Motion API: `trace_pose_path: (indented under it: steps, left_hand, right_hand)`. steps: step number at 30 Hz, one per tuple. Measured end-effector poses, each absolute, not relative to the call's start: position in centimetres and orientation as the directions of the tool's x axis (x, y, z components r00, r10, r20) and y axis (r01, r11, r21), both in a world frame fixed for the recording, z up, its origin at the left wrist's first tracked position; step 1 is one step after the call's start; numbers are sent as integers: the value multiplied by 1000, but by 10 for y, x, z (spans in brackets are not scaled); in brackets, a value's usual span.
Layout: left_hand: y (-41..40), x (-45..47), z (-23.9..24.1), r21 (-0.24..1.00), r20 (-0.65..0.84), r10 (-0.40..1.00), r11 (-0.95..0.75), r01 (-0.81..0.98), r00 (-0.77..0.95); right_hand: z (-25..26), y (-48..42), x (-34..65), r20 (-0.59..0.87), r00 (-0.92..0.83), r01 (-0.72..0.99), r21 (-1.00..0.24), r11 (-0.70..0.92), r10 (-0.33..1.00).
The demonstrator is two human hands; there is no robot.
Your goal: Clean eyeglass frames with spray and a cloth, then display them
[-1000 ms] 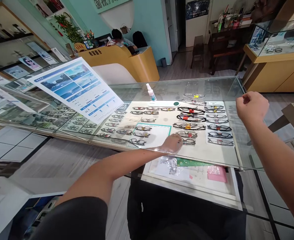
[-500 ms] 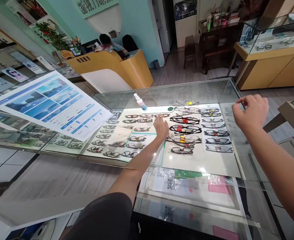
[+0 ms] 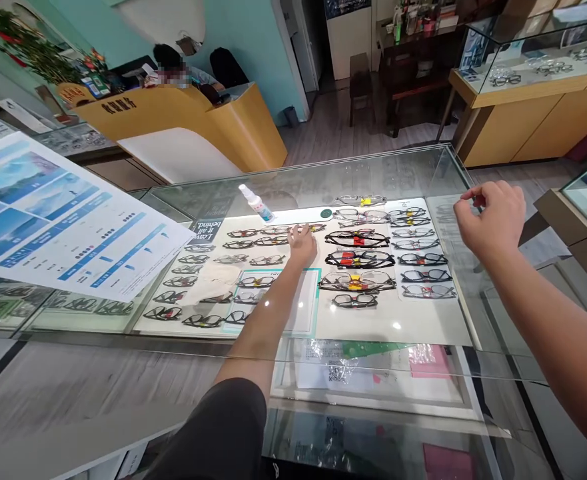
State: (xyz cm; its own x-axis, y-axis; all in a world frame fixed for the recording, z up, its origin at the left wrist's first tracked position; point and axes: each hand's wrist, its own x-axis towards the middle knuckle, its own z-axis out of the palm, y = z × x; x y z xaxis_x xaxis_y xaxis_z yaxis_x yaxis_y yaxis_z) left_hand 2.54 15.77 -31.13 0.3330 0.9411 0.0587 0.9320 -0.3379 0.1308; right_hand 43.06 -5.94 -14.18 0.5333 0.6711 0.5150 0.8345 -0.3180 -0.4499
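Several eyeglass frames (image 3: 356,259) lie in rows inside a glass-topped display counter (image 3: 423,331). My left hand (image 3: 302,247) reaches over the middle of it, fingers spread, near the back row of glasses; whether the fingertips touch the glass I cannot tell. Behind and left of that hand, a white spray bottle (image 3: 256,203) stands on the counter. A crumpled beige cloth (image 3: 214,283) lies to the left. My right hand (image 3: 493,217) is held at the counter's right end with its fingers curled in and the thumb against them; anything inside is hidden.
A printed sheet (image 3: 73,227) with blue pictures slants over the counter's left part. A wooden reception desk (image 3: 173,117) stands behind, with a person seated there. Another display case (image 3: 528,103) is at the back right. Below the counter top, papers and a pink packet (image 3: 430,362) show through glass.
The view has swung a little to the right, so the counter and sheet appear further left. My left hand has shifted slightly left over the glasses. My right hand stays curled.
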Motion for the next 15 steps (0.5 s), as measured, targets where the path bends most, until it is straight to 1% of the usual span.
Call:
trace_pose_path:
  steps: [3, 6, 11, 15]
  left_hand:
    - [156, 30, -309, 129, 66, 940, -342, 931, 336]
    - [145, 36, -303, 134, 108, 949, -308, 942, 295]
    - [99, 43, -289, 168, 196, 958, -245, 955, 211]
    - [43, 38, -282, 186, 218, 935, -320, 929, 279]
  right_hand:
    - [-139, -60, 429, 500, 533, 834, -446, -325, 682]
    - [-137, -60, 428, 486, 541, 829, -445, -339, 686]
    - [-138, -59, 428, 505, 517, 845, -430, -318, 691]
    - [-140, -60, 428, 519, 487, 863, -410, -295, 703]
